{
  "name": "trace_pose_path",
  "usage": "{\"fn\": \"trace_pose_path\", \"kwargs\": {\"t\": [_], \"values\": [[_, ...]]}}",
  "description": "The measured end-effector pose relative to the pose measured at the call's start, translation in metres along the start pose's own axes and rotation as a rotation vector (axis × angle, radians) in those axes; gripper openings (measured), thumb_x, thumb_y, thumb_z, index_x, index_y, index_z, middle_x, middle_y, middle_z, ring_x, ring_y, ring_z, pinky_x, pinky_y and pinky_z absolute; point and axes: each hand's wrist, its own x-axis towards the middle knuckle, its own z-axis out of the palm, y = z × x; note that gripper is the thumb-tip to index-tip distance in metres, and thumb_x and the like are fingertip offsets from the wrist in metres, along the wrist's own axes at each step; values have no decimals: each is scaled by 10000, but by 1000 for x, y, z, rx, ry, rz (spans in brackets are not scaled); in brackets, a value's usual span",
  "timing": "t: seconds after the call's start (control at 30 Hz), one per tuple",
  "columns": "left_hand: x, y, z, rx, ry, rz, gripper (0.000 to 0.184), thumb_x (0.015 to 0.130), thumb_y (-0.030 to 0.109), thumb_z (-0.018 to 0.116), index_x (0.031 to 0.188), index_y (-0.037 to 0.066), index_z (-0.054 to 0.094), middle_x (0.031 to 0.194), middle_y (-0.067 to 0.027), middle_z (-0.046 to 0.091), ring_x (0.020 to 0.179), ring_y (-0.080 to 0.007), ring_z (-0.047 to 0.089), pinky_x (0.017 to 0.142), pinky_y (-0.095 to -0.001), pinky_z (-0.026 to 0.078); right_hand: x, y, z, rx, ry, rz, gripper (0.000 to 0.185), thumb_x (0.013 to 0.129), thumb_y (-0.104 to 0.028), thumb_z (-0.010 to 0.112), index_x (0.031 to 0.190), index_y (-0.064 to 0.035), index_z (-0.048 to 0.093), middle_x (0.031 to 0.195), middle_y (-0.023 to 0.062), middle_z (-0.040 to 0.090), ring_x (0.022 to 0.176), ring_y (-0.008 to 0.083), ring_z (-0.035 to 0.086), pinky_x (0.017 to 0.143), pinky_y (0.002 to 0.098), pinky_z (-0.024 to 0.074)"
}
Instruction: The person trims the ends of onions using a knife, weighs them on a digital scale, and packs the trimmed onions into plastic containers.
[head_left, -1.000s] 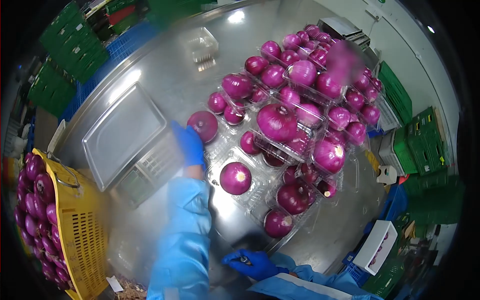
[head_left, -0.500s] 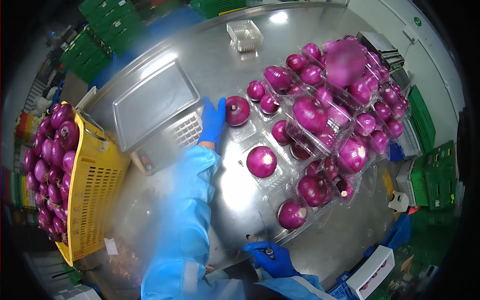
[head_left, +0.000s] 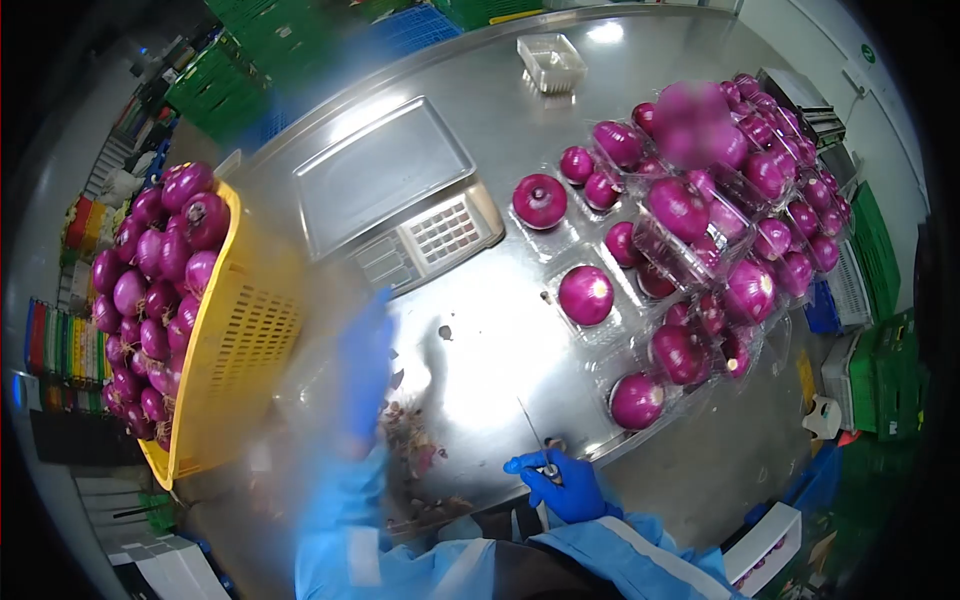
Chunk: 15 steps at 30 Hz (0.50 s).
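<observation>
So the left hand (head_left: 366,365) is a big blue blur here, but the fingers look stretched out with the palm not curled round anything I can make out; individual fingers are too smeared to count. The right hand (head_left: 566,490) is way clearer: it's curled around the handle of a small knife (head_left: 549,467), with the thin blade sticking out away from the person. Off to the left of the left hand there's a yellow crate (head_left: 262,330) heaped with red onions (head_left: 150,290), and just past its fingertips sits a scale (head_left: 447,236) with a flat metal pan. Dry peel scraps (head_left: 412,445) lie on the metal table (head_left: 490,350) between the two hands, closer to the left one. Pretty much straight ahead of the right hand, one onion (head_left: 586,295) sits in a clear tray, and a bit farther out from it there's another onion (head_left: 540,201) on clear plastic. The nearest onion (head_left: 637,401) to the knife hand is ahead and slightly right, next to a whole pile of packed trays (head_left: 700,240). Farthest ahead of both hands, a clear tray (head_left: 552,64) stands on its own.
</observation>
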Motion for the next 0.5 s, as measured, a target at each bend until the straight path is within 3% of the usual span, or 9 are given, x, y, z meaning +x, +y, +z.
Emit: {"fn": "trace_pose_path", "kwargs": {"t": [0.1,0.17,0.27,0.33,0.37,0.43,0.5], "values": [[-53,-6,-99,129,233,-21,375,905,48,554,1276,-6,561,1251,-146,601,1136,-223,574,984,-330,436,11,-1,24,-61,-59,31,215,912,-176,643,1097,-66,655,946,49,701,678,73,628,618,224,513],[-87,-36,-134,362,69,17,377,881,64,582,1252,-4,577,1164,-163,636,1075,-265,605,941,-358,461,20,13,40,-101,-107,80,244,919,-237,636,1100,-75,651,922,78,698,699,103,652,635,263,524],[-138,-109,-157,854,-284,7,352,842,82,612,1186,8,610,991,-181,659,934,-330,626,837,-414,484,29,18,71,-298,-144,-101,271,915,-269,636,1090,-62,647,907,98,698,717,131,663,668,302,528],[-148,-159,-156,1069,-345,70,324,814,89,628,1131,23,631,882,-184,651,835,-364,614,762,-449,480,31,16,87,-298,-204,-133,291,904,-278,643,1086,-51,641,903,116,698,736,164,671,697,329,528],[-151,-181,-155,1099,-278,143,309,800,92,635,1104,33,639,838,-182,640,790,-375,600,728,-463,470,32,20,94,-330,-213,-195,289,901,-272,646,1087,-51,641,903,116,699,740,168,671,698,330,528],[-148,-154,-152,1007,-191,223,256,784,95,648,1036,48,658,807,-178,632,753,-375,593,702,-470,465,26,23,108,-369,-203,-266,280,895,-256,651,1082,-48,644,906,118,701,767,180,679,710,327,528],[-142,-133,-150,925,-155,289,219,772,102,665,987,58,672,797,-172,630,742,-372,593,690,-465,465,16,11,114,-392,-231,-165,279,892,-255,655,1080,-48,648,905,120,702,782,188,683,721,325,529]]}}
